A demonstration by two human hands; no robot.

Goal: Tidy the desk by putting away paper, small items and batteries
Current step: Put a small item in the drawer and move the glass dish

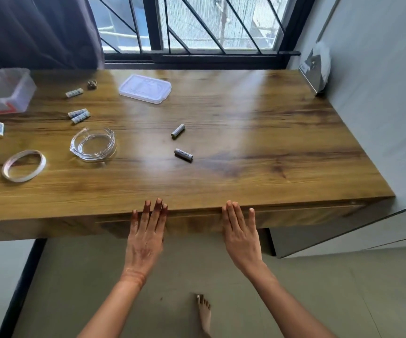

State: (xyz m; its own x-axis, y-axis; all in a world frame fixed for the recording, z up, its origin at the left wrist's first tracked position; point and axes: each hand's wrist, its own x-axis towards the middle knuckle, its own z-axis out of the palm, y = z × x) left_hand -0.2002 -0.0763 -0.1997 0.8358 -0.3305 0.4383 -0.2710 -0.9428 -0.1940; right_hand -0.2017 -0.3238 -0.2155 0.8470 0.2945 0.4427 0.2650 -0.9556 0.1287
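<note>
Along the near edge of the desk (246, 113) both hands lie flat, fingers straight and apart, holding nothing; the left hand (146, 240) and right hand (242, 237) rest against the drawer front (194, 222), probably to push it shut; two grey batteries (183, 154) lie loose at mid-desk, well apart from the white batteries (79, 115) scattered toward the left edge; the clear plastic container (7, 93) sits at the far left corner, its lid (145, 88) lying off near the far edge, seemingly left open to receive them; a glass dish (92, 145) and tape roll (24, 165) lie nearby.

The right half of the desk (282, 142) lies free; batteries (178, 131), a glass dish (92, 145) and a lid (145, 88) crowd the left.
</note>
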